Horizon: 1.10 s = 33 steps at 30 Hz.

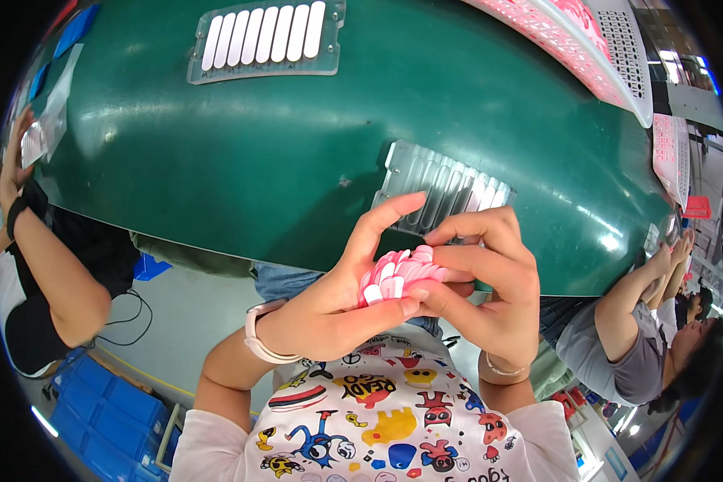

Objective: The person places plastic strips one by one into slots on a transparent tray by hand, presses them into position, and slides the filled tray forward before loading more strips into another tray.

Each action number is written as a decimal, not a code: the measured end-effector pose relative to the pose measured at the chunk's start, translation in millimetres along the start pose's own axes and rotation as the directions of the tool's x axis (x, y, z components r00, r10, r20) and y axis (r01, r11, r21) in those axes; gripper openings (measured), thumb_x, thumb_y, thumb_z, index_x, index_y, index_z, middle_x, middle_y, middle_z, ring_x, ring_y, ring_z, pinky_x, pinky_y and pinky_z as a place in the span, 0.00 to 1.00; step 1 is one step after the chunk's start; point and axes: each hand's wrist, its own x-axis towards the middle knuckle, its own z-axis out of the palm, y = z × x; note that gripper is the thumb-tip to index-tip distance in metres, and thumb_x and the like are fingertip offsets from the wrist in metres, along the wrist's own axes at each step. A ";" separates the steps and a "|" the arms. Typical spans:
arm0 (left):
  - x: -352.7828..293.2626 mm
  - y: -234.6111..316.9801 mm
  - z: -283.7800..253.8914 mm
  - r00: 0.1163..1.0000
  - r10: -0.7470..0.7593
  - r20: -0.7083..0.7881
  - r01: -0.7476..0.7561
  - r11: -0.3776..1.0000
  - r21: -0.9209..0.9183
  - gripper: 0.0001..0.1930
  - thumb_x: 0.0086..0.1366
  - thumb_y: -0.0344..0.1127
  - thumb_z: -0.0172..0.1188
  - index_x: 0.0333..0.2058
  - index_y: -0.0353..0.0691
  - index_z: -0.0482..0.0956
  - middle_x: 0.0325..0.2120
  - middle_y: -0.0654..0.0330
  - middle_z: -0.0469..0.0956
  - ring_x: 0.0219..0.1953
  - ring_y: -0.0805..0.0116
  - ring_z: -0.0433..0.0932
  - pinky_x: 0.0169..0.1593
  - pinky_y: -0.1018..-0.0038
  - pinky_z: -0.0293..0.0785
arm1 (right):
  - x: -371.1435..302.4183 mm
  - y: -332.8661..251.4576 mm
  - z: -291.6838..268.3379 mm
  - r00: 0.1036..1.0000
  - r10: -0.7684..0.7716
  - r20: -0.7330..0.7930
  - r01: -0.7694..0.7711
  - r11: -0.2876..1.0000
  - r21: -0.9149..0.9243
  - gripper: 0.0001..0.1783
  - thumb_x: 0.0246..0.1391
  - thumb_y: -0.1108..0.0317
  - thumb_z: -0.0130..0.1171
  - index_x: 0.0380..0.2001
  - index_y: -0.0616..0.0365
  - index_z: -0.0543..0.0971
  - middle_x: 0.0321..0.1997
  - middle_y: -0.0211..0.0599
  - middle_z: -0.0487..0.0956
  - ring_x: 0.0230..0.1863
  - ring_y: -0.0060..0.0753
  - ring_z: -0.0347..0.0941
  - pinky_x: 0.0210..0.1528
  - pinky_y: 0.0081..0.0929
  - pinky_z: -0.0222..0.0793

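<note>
A thick bunch of flat pink-and-white strips with rounded ends (395,275) rests in my left hand (341,301). That hand's thumb presses on the near side of the bunch, while its index finger is stretched out toward the table. My right hand (490,273) closes on the right end of the same bunch, thumb and bent fingers gripping the strips. Just beyond my hands lies a clear slotted plastic tray (406,181). Its right-hand slots show white strips (490,195); the left-hand slots show no strips, and my fingers hide its near edge.
Another clear tray (265,74), filled with several white strips, lies farther off at the left. A basket with pink contents (570,44) stands at the far right. Co-workers sit on both sides; one arm (48,257) reaches over the green table (217,161) at left.
</note>
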 end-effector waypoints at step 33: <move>0.7 5.9 -1.1 0.938 -0.042 -0.345 0.117 0.973 0.201 0.10 0.66 0.34 0.57 0.39 0.32 0.77 0.26 0.62 0.81 0.17 0.86 0.64 0.21 0.85 0.62 | 5.5 5.4 -1.2 0.943 0.269 -0.194 -0.177 0.903 0.392 0.03 0.44 0.76 0.65 0.26 0.61 0.81 0.28 0.34 0.80 0.31 0.24 0.71 0.32 0.20 0.64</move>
